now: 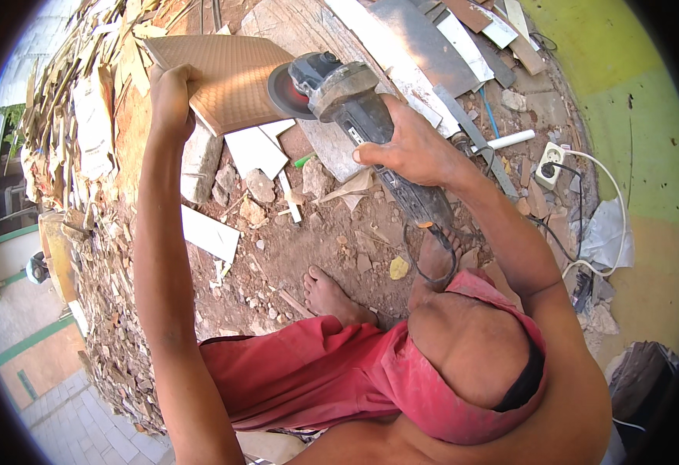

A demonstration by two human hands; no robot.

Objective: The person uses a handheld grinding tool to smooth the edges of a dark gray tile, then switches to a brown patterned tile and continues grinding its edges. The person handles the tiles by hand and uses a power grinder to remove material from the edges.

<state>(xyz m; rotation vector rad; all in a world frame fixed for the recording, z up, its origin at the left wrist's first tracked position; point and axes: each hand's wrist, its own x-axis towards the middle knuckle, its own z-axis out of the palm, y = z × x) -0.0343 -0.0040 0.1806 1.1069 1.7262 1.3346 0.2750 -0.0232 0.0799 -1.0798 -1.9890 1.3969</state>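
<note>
My left hand [172, 101] grips the left edge of a brown textured tile [231, 77], which is held up off the ground and tilted. Around the body of a dark angle grinder [366, 116] my right hand [413, 143] is closed, the thumb lying across its top. The grinder's round disc [287, 91] meets or overlaps the tile's right edge; whether it touches I cannot tell. A black cord [440, 271] loops from the tool's rear end beside my foot.
White tile offcuts [211, 232] and stones [260, 186] litter the dirt ahead. Long boards and tile strips [424, 54] lie at the far right. A white power strip [550, 165] with a plugged-in cord sits at right, near a yellow-green wall [626, 93]. My bare feet [335, 298] stand close by.
</note>
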